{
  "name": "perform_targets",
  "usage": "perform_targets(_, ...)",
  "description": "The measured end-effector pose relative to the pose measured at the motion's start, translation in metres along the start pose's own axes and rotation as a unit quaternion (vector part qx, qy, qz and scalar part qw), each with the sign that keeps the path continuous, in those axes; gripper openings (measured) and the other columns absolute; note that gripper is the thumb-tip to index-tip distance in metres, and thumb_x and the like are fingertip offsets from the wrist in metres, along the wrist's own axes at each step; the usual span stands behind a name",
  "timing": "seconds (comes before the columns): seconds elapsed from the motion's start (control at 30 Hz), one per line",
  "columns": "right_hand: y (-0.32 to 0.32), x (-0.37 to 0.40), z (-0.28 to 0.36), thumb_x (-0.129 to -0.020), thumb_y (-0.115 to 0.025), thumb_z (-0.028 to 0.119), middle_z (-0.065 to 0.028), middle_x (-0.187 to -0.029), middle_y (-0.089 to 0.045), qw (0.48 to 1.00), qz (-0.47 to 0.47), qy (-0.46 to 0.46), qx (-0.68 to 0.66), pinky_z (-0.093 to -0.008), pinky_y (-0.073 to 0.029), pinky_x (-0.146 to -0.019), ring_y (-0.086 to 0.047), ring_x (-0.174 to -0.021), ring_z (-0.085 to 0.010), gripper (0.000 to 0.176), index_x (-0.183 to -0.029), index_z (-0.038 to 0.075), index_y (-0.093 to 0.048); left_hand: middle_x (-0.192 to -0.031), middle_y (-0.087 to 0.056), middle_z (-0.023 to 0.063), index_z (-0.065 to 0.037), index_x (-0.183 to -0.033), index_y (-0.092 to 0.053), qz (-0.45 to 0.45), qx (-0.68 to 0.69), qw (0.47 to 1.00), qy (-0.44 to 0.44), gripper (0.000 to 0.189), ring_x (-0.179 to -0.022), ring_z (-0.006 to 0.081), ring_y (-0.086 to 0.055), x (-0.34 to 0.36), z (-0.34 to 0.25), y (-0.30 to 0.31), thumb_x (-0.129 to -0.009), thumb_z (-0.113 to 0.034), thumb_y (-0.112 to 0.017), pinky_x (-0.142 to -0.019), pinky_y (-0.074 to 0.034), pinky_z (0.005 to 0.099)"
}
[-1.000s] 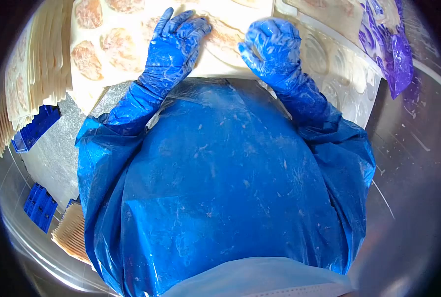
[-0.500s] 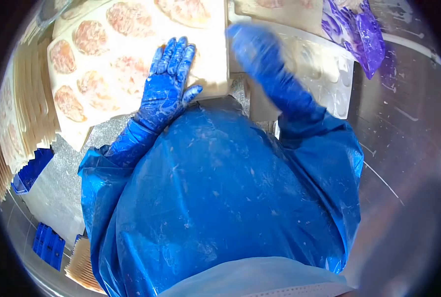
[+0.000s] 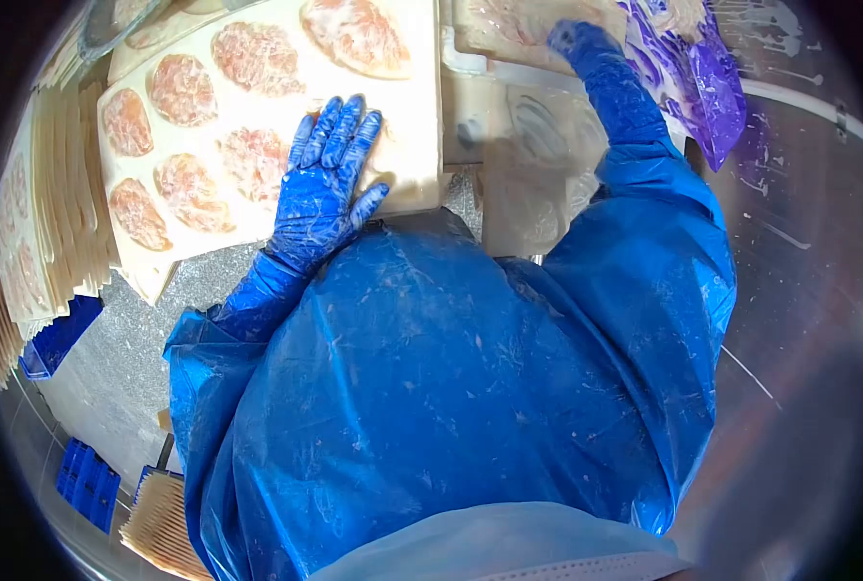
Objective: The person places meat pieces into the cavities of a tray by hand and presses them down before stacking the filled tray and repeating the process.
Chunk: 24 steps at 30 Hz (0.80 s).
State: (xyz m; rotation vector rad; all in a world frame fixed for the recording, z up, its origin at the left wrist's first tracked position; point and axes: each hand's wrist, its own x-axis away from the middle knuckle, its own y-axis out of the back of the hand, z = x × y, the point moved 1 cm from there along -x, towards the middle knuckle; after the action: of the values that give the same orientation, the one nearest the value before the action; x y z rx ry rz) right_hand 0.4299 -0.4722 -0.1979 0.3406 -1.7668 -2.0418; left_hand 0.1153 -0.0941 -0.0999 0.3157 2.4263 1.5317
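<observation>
My left hand [image 3: 330,189], in a blue glove, lies flat with its fingers stretched over a flattened pink meat piece near the front edge of a pale board [image 3: 417,116]. More oval meat pieces [image 3: 255,58] lie in rows on that board. My right hand [image 3: 591,50], also gloved, reaches to the far right, its fingers curled at the edge of a pale tray [image 3: 509,39] with pinkish wet meat in it. What those fingers hold, I cannot tell. Just in front of that arm lies a translucent plate [image 3: 538,160] with oval hollows.
A purple plastic bag [image 3: 720,107] smeared with white lies at the upper right. Pale boards [image 3: 68,194] stand in a stack on the left. Blue crates [image 3: 88,484] and another ribbed stack [image 3: 160,523] sit at the lower left. A metal counter [image 3: 799,252] runs along the right.
My right hand has moved away from me and to the right, from beside the board to the far tray. My left hand stays flat in nearly the same place.
</observation>
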Motion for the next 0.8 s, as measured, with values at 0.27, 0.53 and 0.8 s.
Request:
perform_targets(0.27,-0.056,-0.002,0.043,-0.088,-0.075,0.033,-0.0172,-0.121,-0.068,0.995,-0.078,0.002,-0.067,-0.0413,-0.051,-0.097,-0.065,-0.113,-0.0313,0.037,-0.113,0.007,-0.067,-0.161,-0.033,0.0179,-0.009,-0.155,-0.04,0.003,-0.007,1.0,-0.003,0.069,-0.151,0.0364,-0.028,0.001,-0.001,0.0,-0.094,-0.031,-0.063,-0.124,-0.017,0.0521)
perform_targets(0.53,0.005,0.07,0.048,-0.097,-0.065,0.009,-0.0057,-0.113,-0.069,0.864,-0.036,0.047,-0.499,-0.0302,-0.054,-0.088,-0.065,-0.1,-0.0153,0.019,-0.115,0.006,-0.066,-0.16,-0.037,0.0161,-0.01,-0.153,-0.043,-0.001,0.001,1.0,0.002,0.068,-0.151,0.0349,-0.029,0.002,-0.002,0.002,-0.092,-0.029,-0.066,-0.124,-0.018,0.052)
perform_targets(0.8,-0.019,-0.039,-0.103,-0.085,-0.078,0.037,-0.0085,-0.102,-0.074,0.968,-0.153,-0.161,-0.113,-0.0352,-0.055,-0.081,-0.069,-0.09,-0.0192,0.042,-0.117,0.01,-0.069,-0.158,-0.038,0.0183,-0.009,-0.151,-0.045,0.012,-0.003,1.0,0.014,0.063,-0.149,0.0371,-0.032,-0.001,-0.001,0.003,-0.093,-0.026,-0.062,-0.123,-0.02,0.0537)
